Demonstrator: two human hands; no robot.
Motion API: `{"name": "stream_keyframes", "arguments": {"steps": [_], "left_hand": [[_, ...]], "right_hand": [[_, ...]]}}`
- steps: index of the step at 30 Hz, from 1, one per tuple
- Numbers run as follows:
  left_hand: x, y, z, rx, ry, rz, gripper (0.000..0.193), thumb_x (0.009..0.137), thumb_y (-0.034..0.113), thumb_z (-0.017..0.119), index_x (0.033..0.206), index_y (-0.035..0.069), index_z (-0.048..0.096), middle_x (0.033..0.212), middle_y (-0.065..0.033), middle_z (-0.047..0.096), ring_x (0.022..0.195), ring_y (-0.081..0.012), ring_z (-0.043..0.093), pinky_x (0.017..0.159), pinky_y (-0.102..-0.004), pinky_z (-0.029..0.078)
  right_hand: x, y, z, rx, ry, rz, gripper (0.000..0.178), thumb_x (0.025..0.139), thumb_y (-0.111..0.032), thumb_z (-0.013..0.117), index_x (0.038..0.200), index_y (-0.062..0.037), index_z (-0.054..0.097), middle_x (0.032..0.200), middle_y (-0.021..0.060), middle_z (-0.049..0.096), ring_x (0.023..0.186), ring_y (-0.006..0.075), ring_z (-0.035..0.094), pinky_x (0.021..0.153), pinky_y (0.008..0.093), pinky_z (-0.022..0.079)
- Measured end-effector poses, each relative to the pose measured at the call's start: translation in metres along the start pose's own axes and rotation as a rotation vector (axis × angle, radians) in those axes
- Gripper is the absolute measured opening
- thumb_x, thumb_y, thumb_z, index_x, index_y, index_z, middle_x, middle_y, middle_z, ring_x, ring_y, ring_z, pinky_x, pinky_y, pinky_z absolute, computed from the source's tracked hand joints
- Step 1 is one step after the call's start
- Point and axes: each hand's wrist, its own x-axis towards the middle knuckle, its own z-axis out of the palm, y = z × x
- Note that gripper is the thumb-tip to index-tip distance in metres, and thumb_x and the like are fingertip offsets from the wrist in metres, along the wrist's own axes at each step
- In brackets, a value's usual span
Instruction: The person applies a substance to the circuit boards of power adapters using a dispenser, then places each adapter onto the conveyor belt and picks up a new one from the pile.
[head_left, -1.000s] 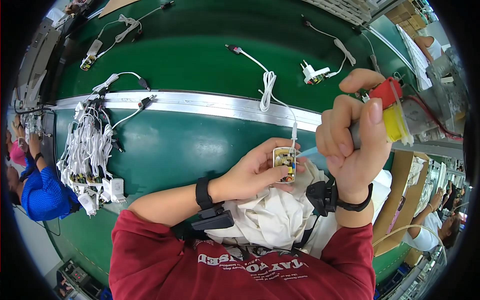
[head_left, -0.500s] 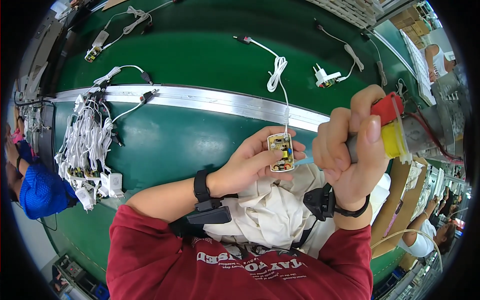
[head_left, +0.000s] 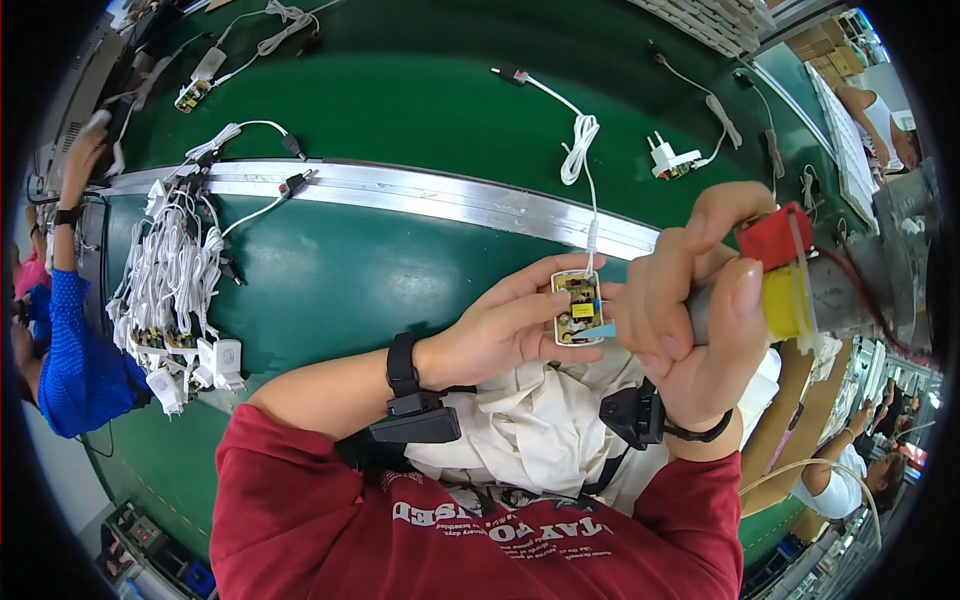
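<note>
- At the green workbench's [head_left: 300, 275] near edge, L hand [head_left: 515, 318] grips adapter PCB [head_left: 584, 300] in its open white housing, thumb over one edge.
- R hand [head_left: 690, 290] is wrapped round a dispenser [head_left: 782, 305] w/ blue tapered nozzle [head_left: 602, 331], tip over PCB's lower end; can't tell if touching.
- Best approach, prob.: brace housing firmly, steady R wrist, don't scrape comps., leave white cable [head_left: 592, 215] slack.
</note>
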Motion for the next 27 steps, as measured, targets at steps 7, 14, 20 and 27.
{"name": "stream_keyframes", "arguments": {"steps": [7,14,20,27], "left_hand": [[0.000,0.000,-0.003,0.019,-0.045,0.021,0.043,0.097,0.013,0.040,0.138,0.009,0.027,0.133,-0.0115,0.042,0.119,-0.0244,0.049,0.098,-0.0441,0.044],[-0.001,-0.001,-0.005,0.005,-0.051,0.029,0.043,0.097,0.014,0.040,0.137,0.008,0.028,0.133,-0.0119,0.042,0.119,-0.0243,0.049,0.098,-0.0439,0.044],[0.002,-0.001,-0.004,0.000,-0.025,0.027,0.043,0.097,0.014,0.041,0.137,0.008,0.028,0.132,-0.0126,0.042,0.119,-0.0245,0.048,0.099,-0.0438,0.044],[0.010,0.014,0.005,0.243,0.092,0.016,0.041,0.095,0.014,0.045,0.134,0.007,0.033,0.128,-0.0121,0.047,0.119,-0.0234,0.049,0.093,-0.0417,0.049]], "right_hand": [[0.003,0.002,0.007,0.036,0.000,0.019,0.038,0.093,-0.045,0.045,0.091,-0.0101,0.031,0.049,-0.0016,0.033,0.035,0.0055,0.028,0.034,0.0208,0.024],[0.003,0.001,0.009,0.051,0.053,0.068,0.039,0.093,-0.045,0.045,0.094,-0.0085,0.032,0.049,-0.0019,0.033,0.035,0.0055,0.029,0.034,0.0207,0.024],[0.007,0.002,-0.002,0.043,0.038,0.058,0.042,0.095,-0.045,0.041,0.102,-0.0046,0.033,0.049,-0.0021,0.033,0.035,0.0059,0.029,0.033,0.0211,0.023],[0.007,-0.006,-0.009,0.078,0.022,-0.011,0.042,0.096,-0.042,0.040,0.107,-0.0017,0.034,0.049,-0.0023,0.032,0.034,0.0061,0.029,0.033,0.0212,0.023]]}}
